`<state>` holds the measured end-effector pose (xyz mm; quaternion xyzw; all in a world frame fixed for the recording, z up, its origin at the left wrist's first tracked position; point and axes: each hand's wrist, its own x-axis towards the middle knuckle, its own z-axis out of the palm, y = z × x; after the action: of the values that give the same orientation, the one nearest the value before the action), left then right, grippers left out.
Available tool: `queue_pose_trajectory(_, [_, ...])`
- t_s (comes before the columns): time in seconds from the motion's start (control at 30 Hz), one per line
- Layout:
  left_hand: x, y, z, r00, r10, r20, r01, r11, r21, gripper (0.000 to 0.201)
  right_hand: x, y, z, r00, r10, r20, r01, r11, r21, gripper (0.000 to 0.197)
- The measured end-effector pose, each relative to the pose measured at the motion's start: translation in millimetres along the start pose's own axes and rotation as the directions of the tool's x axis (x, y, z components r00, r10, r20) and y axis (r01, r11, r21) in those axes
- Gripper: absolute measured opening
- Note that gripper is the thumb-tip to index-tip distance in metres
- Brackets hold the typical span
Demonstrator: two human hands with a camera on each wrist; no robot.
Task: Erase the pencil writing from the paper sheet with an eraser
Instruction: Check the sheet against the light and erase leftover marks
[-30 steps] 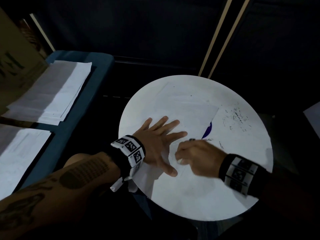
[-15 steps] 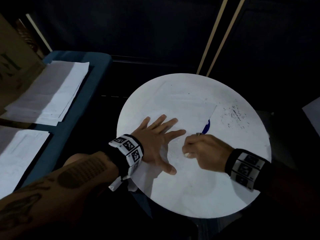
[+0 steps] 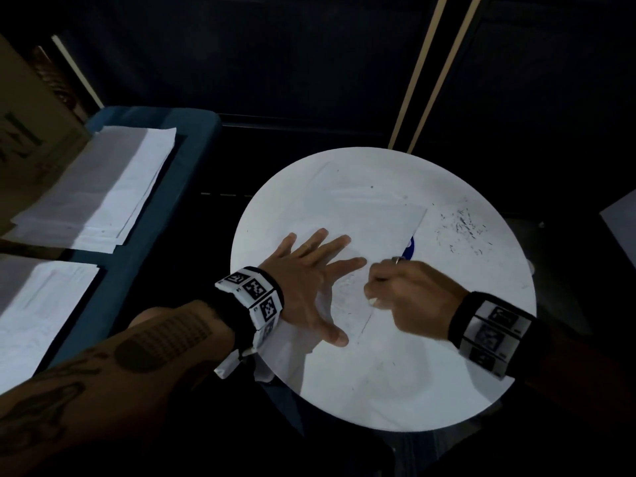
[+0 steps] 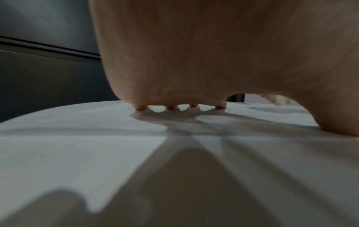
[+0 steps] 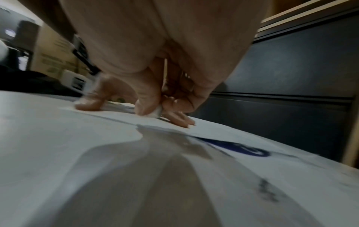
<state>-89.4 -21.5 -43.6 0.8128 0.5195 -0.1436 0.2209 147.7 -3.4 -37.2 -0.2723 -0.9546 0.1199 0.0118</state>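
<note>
A white paper sheet [image 3: 358,218] lies on the round white table [image 3: 413,380], reaching over its near-left edge. My left hand [image 3: 309,277] lies flat on the sheet with its fingers spread, pressing it down; in the left wrist view the fingertips [image 4: 170,107] touch the paper [image 4: 77,145]. Just right of it, my right hand [image 3: 406,297] pinches a small white eraser [image 5: 156,112] and holds it against the paper [image 5: 213,130]. Faint pencil marks [image 3: 347,297] show between the two hands.
Dark eraser crumbs [image 3: 464,228] are scattered on the table's far right. A blue mark [image 3: 409,247] peeks out beside the sheet's right edge. Stacks of paper [image 3: 103,187] lie on a blue surface [image 3: 192,132] to the left. A cardboard box [image 3: 24,125] stands far left.
My right hand with the eraser has shifted right and slightly away across the sheet, then stayed near there. The left hand has kept pressing the same spot.
</note>
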Motion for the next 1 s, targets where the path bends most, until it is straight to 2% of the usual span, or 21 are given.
queue_pose_trajectory(0.07, [-0.6,0.8,0.0,1.0,0.004,-0.005,-0.004,1.0,0.002,0.131,-2.1,-3.5,2.1,0.998,-0.032,0.056,0.033,0.999,-0.002,0.02])
queue_pose_trajectory(0.2, [-2.1,1.8,-2.1,1.0,0.003,0.009,-0.003,1.0,-0.01,0.131,3.1,15.8,-4.7,0.998,0.028,-0.048,-0.032,0.994,-0.1,0.031])
queue_pose_trajectory(0.33, [-3.8,3.2,-3.8,1.0,0.001,0.003,-0.001,1.0,-0.008,0.13,1.2,0.3,1.0,0.997,-0.016,0.075,0.02,0.998,-0.053,0.025])
queue_pose_trajectory(0.37, [-3.5,3.8,-3.7,1.0,0.002,0.005,-0.002,1.0,-0.009,0.13,0.8,3.9,-0.4,0.997,0.012,0.08,-0.007,0.998,-0.066,0.024])
queue_pose_trajectory(0.47, [-2.9,2.1,-3.0,1.0,0.011,0.001,-0.011,1.0,-0.022,0.129,4.5,25.0,-9.6,0.994,0.104,0.021,-0.101,0.987,-0.124,0.026])
queue_pose_trajectory(0.53, [-1.4,0.2,-1.8,1.0,0.013,-0.002,-0.013,1.0,-0.009,0.13,7.6,10.9,-12.7,0.998,0.068,0.007,-0.067,0.993,-0.096,0.024])
queue_pose_trajectory(0.6, [-0.9,0.2,-0.2,1.0,0.017,-0.007,-0.017,1.0,0.006,0.13,6.6,-14.5,-5.6,0.996,-0.015,0.087,0.019,0.999,-0.04,0.025])
queue_pose_trajectory(0.63, [-0.9,0.9,-0.2,1.0,0.017,-0.007,-0.017,1.0,0.007,0.129,6.8,-18.5,-3.5,0.989,-0.011,0.145,0.015,1.0,-0.022,0.027])
queue_pose_trajectory(0.7, [-1.0,2.0,-1.4,1.0,0.011,-0.007,-0.011,1.0,0.001,0.129,10.1,-3.8,-7.3,0.983,0.09,0.159,-0.085,0.996,-0.035,0.031])
queue_pose_trajectory(0.73, [-1.7,2.5,-2.6,1.0,0.007,-0.001,-0.007,1.0,-0.007,0.129,11.4,5.4,-10.5,0.986,0.112,0.125,-0.108,0.993,-0.042,0.029])
queue_pose_trajectory(0.8, [-1.6,3.8,-3.1,1.0,0.007,0.006,-0.007,1.0,-0.007,0.13,10.5,7.1,-13.2,0.996,0.085,0.039,-0.083,0.995,-0.056,0.024])
queue_pose_trajectory(0.9, [-1.4,2.4,-1.1,1.0,0.003,-0.004,-0.003,1.0,0.009,0.129,7.9,-18.5,-2.6,0.996,-0.025,0.088,0.029,0.998,-0.046,0.025])
queue_pose_trajectory(0.93, [-1.3,2.2,-0.6,1.0,0.002,-0.005,-0.002,1.0,0.011,0.13,8.1,-19.5,-1.8,0.993,-0.017,0.121,0.02,1.0,-0.023,0.026])
queue_pose_trajectory(1.0, [-0.5,2.1,-0.2,1.0,0.001,-0.013,-0.001,1.0,-0.001,0.13,11.8,0.7,-9.3,0.987,0.116,0.109,-0.115,0.993,-0.017,0.025])
